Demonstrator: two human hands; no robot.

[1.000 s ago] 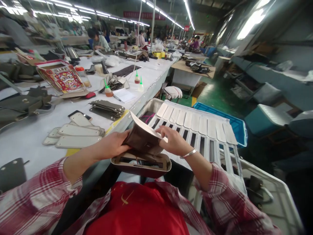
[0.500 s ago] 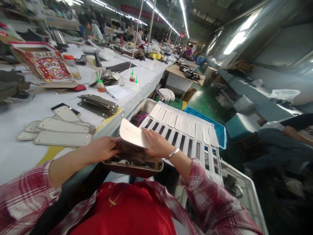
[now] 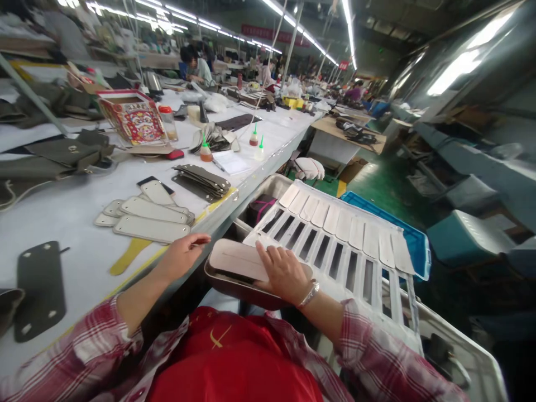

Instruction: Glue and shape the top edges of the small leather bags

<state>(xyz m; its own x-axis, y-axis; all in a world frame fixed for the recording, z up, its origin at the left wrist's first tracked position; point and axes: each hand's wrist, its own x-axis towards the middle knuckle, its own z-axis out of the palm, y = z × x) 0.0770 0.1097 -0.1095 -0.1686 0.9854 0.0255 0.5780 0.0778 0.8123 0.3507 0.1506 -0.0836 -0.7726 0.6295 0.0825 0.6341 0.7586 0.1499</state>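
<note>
Much of the long table (image 3: 75,206) left of my left hand (image 3: 182,258) runs out of frame, and the far workers blur away. Beyond my right hand (image 3: 285,273), a white crate (image 3: 270,180) carries a slatted rack (image 3: 343,263) with a row of pale strips (image 3: 343,223) across its far end. What lies under the slats is too dark to tell. A shallow brown tray (image 3: 238,289) sits under that hand, its contents hidden by the pale padded piece (image 3: 234,258) lying over it. My right hand rests flat and spread on that piece. My left hand, just left of the tray at the table's edge, has its fingers curled, and I cannot tell whether they pinch anything.
</note>
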